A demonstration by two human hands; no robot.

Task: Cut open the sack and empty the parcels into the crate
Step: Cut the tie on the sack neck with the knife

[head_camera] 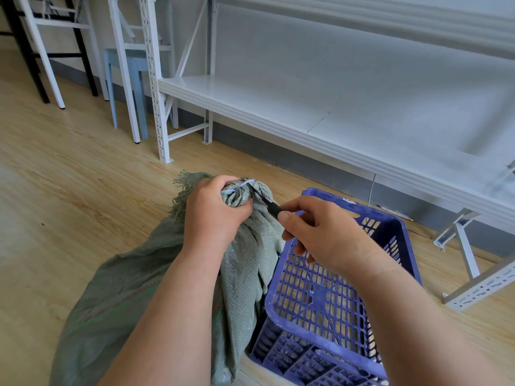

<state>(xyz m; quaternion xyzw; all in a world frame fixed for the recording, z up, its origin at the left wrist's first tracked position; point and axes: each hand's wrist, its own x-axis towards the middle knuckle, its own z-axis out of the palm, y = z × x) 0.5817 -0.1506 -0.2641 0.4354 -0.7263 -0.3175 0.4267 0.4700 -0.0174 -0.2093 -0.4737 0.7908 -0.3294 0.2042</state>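
sack [133, 296] contents hidden, crate [328, 299] cut by bottom edge, tool [269, 203] blade unclear

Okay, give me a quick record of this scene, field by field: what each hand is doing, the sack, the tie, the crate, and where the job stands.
left hand: grips the bunched neck of the sack
right hand: holds a dark cutting tool, tip at the tie
sack: green woven, lying on the wood floor, neck raised
tie: pale cord wound round the neck, looks uncut
crate: purple plastic lattice, right of the sack, no parcels visible
stage: sack not yet opened
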